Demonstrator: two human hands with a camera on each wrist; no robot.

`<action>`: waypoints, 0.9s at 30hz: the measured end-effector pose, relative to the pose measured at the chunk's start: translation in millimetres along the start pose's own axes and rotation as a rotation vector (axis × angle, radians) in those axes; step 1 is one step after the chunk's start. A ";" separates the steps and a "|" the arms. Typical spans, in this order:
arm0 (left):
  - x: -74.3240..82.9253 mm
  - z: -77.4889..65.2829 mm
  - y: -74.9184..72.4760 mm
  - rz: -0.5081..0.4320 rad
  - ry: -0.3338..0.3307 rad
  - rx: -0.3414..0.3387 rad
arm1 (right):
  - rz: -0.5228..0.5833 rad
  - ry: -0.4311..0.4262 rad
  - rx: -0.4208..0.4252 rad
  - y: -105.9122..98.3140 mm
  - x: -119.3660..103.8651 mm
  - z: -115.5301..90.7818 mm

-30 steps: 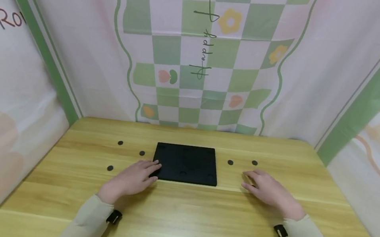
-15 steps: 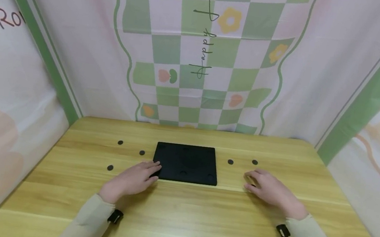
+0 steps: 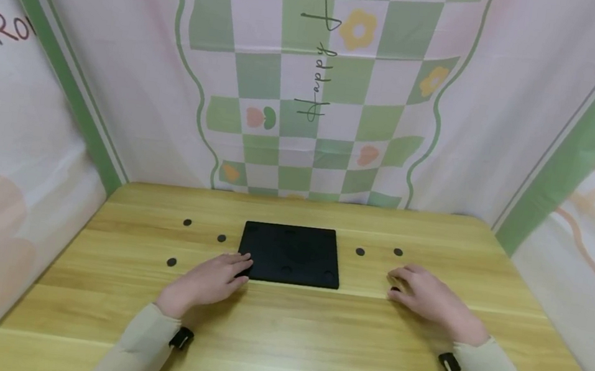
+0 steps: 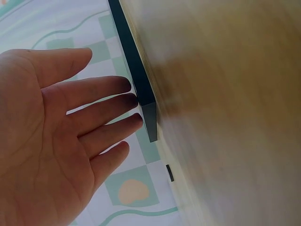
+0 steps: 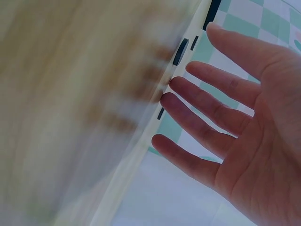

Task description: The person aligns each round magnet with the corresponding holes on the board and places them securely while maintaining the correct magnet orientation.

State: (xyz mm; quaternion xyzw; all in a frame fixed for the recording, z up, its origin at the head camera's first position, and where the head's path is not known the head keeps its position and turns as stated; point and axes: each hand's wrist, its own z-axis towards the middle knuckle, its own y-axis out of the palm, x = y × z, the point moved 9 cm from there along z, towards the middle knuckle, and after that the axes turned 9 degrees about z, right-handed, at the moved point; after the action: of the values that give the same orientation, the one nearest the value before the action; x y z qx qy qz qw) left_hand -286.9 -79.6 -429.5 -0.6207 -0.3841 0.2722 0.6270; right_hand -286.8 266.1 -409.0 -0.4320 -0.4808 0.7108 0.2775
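A flat black rectangular board (image 3: 294,254) with shallow round marks lies at the middle of the table. My left hand (image 3: 211,281) has straight fingers touching the board's near left corner; in the left wrist view, these fingertips (image 4: 132,100) reach the board's edge (image 4: 149,120). To the right of the board, my right hand (image 3: 426,296) is low over the table, its fingers relaxed and spread. A small dark disc (image 3: 395,289) shows partly between its thumb and fingers. The right wrist view has this disc (image 5: 180,52) on the table by the fingertips, with no finger curled round it.
Left of the board lie three more discs, among them a near one (image 3: 171,262). Two others, one (image 3: 360,251) closer to the board and one (image 3: 398,252) farther right, lie beyond my right hand. A patterned curtain (image 3: 339,122) hangs at the table's back edge.
My right hand has shifted a little to the right, and a dark disc has come into view between its thumb and fingers. My left hand and the board have stayed in place.
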 end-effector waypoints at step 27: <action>2.0 1.2 -2.6 -0.008 -0.014 -0.028 | 0.013 -0.038 -0.023 -3.0 7.3 -4.6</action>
State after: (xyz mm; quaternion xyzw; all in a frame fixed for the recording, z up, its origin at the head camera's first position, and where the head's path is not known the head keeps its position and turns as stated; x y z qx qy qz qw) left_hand -287.1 -77.5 -426.8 -0.6259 -0.3945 0.2685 0.6168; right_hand -286.3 275.3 -409.5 -0.4246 -0.4913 0.7150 0.2590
